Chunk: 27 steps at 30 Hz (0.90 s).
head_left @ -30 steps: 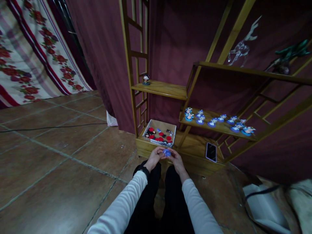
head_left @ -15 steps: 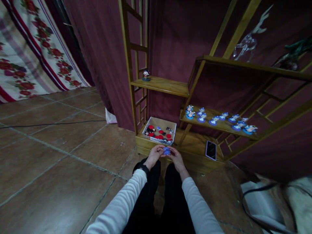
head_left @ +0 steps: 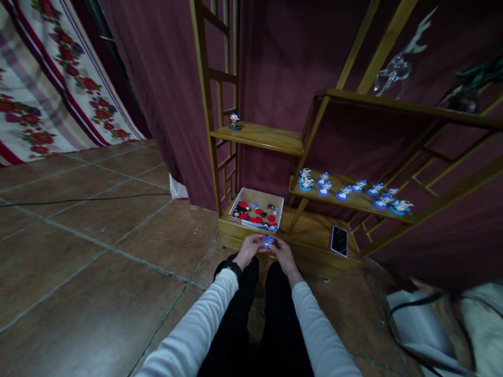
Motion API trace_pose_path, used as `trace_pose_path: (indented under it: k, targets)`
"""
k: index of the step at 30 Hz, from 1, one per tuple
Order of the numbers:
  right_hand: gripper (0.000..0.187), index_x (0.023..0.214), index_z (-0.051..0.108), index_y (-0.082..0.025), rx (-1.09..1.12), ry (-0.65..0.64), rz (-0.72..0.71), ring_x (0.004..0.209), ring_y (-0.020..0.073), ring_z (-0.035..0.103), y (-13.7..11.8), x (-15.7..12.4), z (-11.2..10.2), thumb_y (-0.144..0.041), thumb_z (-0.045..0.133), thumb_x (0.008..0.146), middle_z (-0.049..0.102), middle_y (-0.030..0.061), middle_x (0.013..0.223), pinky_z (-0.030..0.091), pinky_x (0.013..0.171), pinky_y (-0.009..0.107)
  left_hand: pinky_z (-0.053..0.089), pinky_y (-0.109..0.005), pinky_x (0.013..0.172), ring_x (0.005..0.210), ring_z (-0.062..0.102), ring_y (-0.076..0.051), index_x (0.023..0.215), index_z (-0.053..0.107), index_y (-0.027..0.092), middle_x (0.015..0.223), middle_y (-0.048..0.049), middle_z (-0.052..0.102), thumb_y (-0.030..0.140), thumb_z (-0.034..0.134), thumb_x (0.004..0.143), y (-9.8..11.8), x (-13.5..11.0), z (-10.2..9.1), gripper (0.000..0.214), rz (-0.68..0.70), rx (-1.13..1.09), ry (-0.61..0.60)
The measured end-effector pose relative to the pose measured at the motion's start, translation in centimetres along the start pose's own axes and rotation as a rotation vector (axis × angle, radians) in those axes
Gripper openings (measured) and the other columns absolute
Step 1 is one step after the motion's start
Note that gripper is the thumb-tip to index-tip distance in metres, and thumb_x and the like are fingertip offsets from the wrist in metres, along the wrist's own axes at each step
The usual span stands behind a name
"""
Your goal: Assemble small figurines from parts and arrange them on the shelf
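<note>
A small purple figurine (head_left: 268, 242) is held between my two hands, just in front of the shelf's lower front edge. My left hand (head_left: 248, 249) grips it from the left, fingers closed. From the other side my right hand (head_left: 282, 251) pinches it too. Some white shows on the figurine, but its details are too small to make out. Just beyond my hands stands an open white cardboard box (head_left: 282, 208) with red round pieces and small figures inside. Several similar purple-and-white figurines (head_left: 344, 193) stand on the shelf to the right.
The wooden shelf unit (head_left: 271, 139) bears a dark figurine (head_left: 234, 120) at upper left and a clear deer ornament (head_left: 396, 73) at upper right. A phone (head_left: 339, 241) lies on the lowest board. A black cable (head_left: 396, 335) curves over items at lower right.
The purple figurine has been tilted in my fingers, so more of its white part shows. My hands have stayed in nearly the same place.
</note>
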State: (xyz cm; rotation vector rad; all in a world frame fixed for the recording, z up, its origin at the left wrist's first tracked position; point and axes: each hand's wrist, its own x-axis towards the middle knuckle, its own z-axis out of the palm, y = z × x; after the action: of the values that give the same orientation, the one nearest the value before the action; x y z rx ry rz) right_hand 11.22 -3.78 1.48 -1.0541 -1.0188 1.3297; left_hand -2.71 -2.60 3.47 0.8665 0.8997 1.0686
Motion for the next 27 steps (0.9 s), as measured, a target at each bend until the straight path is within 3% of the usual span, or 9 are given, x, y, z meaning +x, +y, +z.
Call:
trace_pose_path:
  k: [9,27]
  targets:
    - [0.041,0.093,0.065,-0.018,0.022,-0.028,0.032,0.084,0.0206,0.062,-0.72,-0.49,0.33,-0.04,0.071,0.059,0.068,0.0051,0.093,0.05,0.075,0.034,0.051,-0.028,0.067,0.065,0.064,-0.015,0.086,0.067,0.01,0.075,-0.0071,0.069,0.02,0.081,0.047,0.07,0.16,-0.19,0.042,-0.033,0.032,-0.019]
    - [0.036,0.092,0.063,-0.018,0.056,-0.061,0.035,0.082,0.0189,0.062,-0.18,-0.12,0.05,-0.037,0.071,0.061,0.066,0.0051,0.094,0.051,0.073,0.033,0.05,-0.026,0.065,0.062,0.063,-0.013,0.078,0.067,0.009,0.071,-0.0062,0.067,0.012,0.077,0.05,0.14,0.74,-0.23,0.03,-0.093,0.023,0.002]
